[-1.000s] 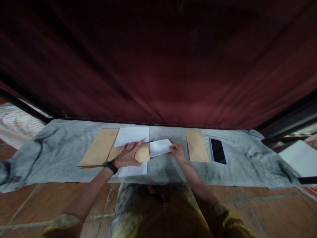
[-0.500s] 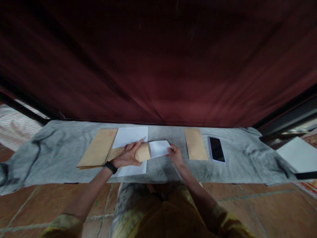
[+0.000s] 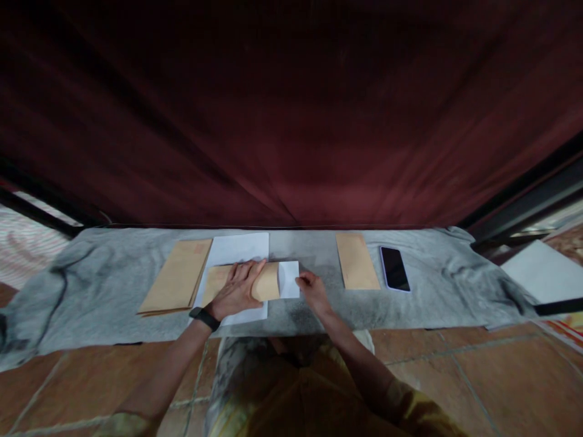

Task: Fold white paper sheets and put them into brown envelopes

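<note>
My left hand (image 3: 237, 291) lies on a brown envelope (image 3: 268, 282) and holds it down, fingers wrapped over its top edge. A folded white paper (image 3: 288, 278) sticks out of the envelope's right end. My right hand (image 3: 311, 290) pinches the paper's right edge, fingers closed. The envelope rests on a stack of white sheets (image 3: 239, 249) on a grey cloth (image 3: 109, 285). A black band sits on my left wrist.
A pile of brown envelopes (image 3: 177, 283) lies left of the white sheets. Another brown envelope (image 3: 356, 260) and a dark phone (image 3: 394, 268) lie to the right. A dark red curtain (image 3: 291, 121) hangs behind. White paper (image 3: 532, 272) sits at the far right on the tiled floor.
My right hand has moved left, and the white paper now sits deeper in the envelope, with less of it showing. The left hand has stayed on the envelope.
</note>
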`<action>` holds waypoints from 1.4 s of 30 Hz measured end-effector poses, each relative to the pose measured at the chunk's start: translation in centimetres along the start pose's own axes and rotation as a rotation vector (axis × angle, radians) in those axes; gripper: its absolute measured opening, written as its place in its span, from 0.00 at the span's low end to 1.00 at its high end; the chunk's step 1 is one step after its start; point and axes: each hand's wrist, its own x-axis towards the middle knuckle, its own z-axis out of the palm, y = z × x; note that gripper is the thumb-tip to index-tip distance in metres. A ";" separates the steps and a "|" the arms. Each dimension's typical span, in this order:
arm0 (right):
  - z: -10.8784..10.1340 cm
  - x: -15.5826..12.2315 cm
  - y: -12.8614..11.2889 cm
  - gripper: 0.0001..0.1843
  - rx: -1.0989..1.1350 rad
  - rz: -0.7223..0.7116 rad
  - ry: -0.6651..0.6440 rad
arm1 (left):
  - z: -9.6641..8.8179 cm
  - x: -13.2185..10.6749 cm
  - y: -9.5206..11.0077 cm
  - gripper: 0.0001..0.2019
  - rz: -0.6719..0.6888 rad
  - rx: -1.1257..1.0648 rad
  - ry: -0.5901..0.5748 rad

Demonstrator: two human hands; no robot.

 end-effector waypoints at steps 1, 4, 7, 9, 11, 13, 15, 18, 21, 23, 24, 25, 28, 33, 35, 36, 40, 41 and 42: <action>0.3 -0.2 -0.3 0.09 -0.013 -0.001 -0.011 | 0.0 0.0 0.2 0.60 0.014 0.006 0.007; 1.1 -0.6 -1.2 0.10 -0.057 -0.001 -0.046 | 0.2 0.2 0.6 0.59 0.040 0.022 0.016; 1.8 -0.9 -1.9 0.10 -0.120 0.013 -0.075 | 0.3 0.3 0.8 0.58 0.067 0.039 0.023; 2.2 -1.1 -2.2 0.10 -0.167 0.031 -0.091 | 0.4 0.3 1.0 0.57 0.077 0.048 0.025; 2.4 -1.2 -2.4 0.11 -0.210 0.050 -0.103 | 0.5 0.3 1.1 0.57 0.077 0.053 0.020; 2.5 -1.3 -2.6 0.11 -0.246 0.066 -0.114 | 0.6 0.3 1.2 0.57 0.074 0.053 0.013; 2.5 -1.4 -2.6 0.11 -0.274 0.077 -0.122 | 0.8 0.3 1.3 0.57 0.070 0.052 0.005; 2.3 -1.6 -2.7 0.11 -0.301 0.091 -0.128 | 0.9 0.3 1.5 0.58 0.063 0.054 -0.012; 2.2 -1.6 -2.6 0.11 -0.314 0.102 -0.118 | 0.9 0.4 1.6 0.58 0.060 0.058 -0.027; 2.2 -1.7 -2.5 0.10 -0.315 0.103 -0.104 | 0.9 0.4 1.7 0.58 0.059 0.054 -0.029; 2.2 -1.7 -2.5 0.09 -0.310 0.101 -0.094 | 0.9 0.5 1.7 0.58 0.061 0.051 -0.031; 2.3 -1.8 -2.4 0.09 -0.303 0.097 -0.084 | 0.9 0.5 1.8 0.58 0.062 0.049 -0.035; 2.5 -1.9 -2.1 0.06 -0.266 0.082 -0.050 | 0.8 0.6 1.8 0.58 0.066 0.047 -0.040; 2.5 -2.0 -1.6 0.09 -0.186 0.080 0.070 | 0.5 0.7 1.9 0.59 0.075 0.047 -0.029; 2.4 -1.9 -1.5 0.16 -0.161 0.080 0.085 | 0.3 0.6 2.0 0.58 0.079 0.052 -0.027; 2.3 -1.8 -1.4 0.18 -0.138 0.081 0.079 | 0.1 0.6 2.1 0.57 0.084 0.054 -0.025; 1.9 -1.2 -0.9 0.03 0.040 0.133 -0.041 | -0.7 0.9 2.6 0.55 0.117 0.075 -0.010; 1.9 -1.1 -0.8 0.02 0.089 0.152 -0.072 | -0.9 1.1 2.8 0.55 0.128 0.086 -0.008; 1.9 -1.0 -0.6 0.04 0.133 0.169 -0.093 | -1.2 1.2 2.9 0.54 0.140 0.098 -0.008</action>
